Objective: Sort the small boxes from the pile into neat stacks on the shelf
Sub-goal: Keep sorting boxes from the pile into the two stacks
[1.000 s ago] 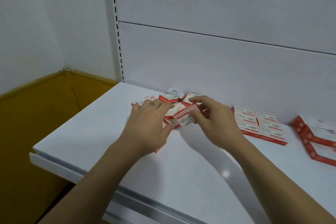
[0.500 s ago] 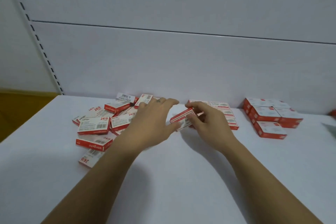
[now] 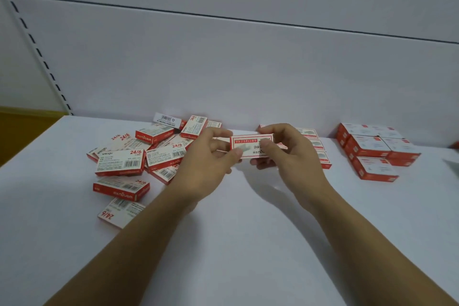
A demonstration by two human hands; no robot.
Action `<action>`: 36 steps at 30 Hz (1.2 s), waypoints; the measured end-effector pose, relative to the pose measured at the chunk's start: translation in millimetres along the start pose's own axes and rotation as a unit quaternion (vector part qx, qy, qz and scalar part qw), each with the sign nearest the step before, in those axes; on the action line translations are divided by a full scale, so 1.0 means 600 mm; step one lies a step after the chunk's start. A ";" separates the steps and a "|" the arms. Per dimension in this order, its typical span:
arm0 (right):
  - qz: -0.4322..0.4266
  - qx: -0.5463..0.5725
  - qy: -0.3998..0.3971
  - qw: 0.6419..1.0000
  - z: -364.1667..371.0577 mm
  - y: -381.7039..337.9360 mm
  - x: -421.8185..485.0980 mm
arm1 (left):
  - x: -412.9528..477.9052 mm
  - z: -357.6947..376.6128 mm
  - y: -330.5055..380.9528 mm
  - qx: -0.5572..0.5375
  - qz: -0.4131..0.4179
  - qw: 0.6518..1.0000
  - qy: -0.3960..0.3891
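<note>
Boxes in the pile (image 3: 139,156) are showing "24/6", barcodes and a red brand word reading roughly "wengu". The box (image 3: 250,145) is being held above the shelf (image 3: 248,231), its print facing the camera upside down. The left hand (image 3: 203,164) is pinching its left end and the right hand (image 3: 290,154) is gripping its right end, thumb in front. The pile is lying at 9 o'clock of it, the stacks (image 3: 372,151) at 3 o'clock.
</note>
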State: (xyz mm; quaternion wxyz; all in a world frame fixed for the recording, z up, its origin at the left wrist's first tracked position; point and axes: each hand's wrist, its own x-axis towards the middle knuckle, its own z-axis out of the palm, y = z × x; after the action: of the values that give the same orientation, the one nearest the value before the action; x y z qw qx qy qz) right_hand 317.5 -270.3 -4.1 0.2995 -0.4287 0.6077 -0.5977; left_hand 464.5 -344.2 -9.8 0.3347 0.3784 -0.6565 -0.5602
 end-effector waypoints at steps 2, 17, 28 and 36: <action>0.019 0.020 -0.004 1.000 0.002 0.000 0.000 | 0.002 0.001 0.003 -0.053 -0.015 0.998 0.023; -0.017 -0.052 -0.066 0.996 0.023 0.001 -0.016 | -0.006 -0.006 0.006 -0.033 0.039 0.999 -0.004; 0.041 0.112 0.013 0.993 0.004 -0.015 -0.012 | -0.013 0.005 -0.006 0.121 0.091 0.988 -0.022; 0.025 0.052 -0.019 0.998 0.001 -0.021 -0.013 | -0.007 -0.002 -0.004 0.080 0.137 0.987 0.036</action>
State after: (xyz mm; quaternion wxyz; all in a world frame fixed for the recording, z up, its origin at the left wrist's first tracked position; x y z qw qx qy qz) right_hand 323.6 -262.9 7.1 0.3478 -0.4079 0.5806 -0.6128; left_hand 468.0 -341.4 -12.1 0.4005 0.3304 -0.7324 -0.4405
